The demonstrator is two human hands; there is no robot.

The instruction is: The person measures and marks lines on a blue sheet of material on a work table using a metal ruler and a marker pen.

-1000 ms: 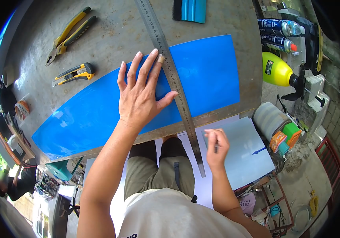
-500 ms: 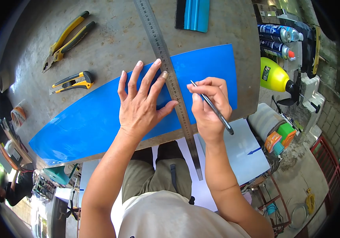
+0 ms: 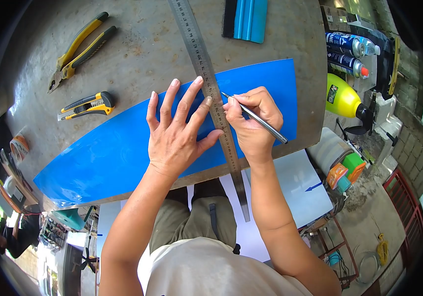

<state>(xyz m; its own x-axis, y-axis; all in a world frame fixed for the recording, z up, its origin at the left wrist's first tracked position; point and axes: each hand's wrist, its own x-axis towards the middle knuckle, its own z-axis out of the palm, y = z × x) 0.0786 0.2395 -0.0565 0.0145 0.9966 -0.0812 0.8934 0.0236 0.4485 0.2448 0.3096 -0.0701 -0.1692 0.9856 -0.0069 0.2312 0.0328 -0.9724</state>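
A long steel ruler (image 3: 196, 54) lies across a curved blue sheet (image 3: 103, 153) on a metal table. Spread flat, my left hand (image 3: 174, 130) rests on the blue sheet, with its fingertips at the ruler's left edge. My right hand (image 3: 253, 121) grips a dark pen (image 3: 263, 122) on the other side of the ruler. The pen's tip is at the ruler's right edge, over the blue sheet. Only the near end of the ruler sticks out past the table's edge.
Pliers (image 3: 76, 52) and a yellow-black cutter (image 3: 89, 105) lie at the left. A blue squeegee (image 3: 245, 19) is at the top. Spray cans (image 3: 342, 44), a yellow bottle (image 3: 342, 96) and white paper (image 3: 298, 190) are on the right. A person (image 3: 19, 234) is at the lower left.
My right hand has moved up and left, bringing the pen tip to the ruler's edge. My left hand remains spread in about the same place. The view has shifted slightly.
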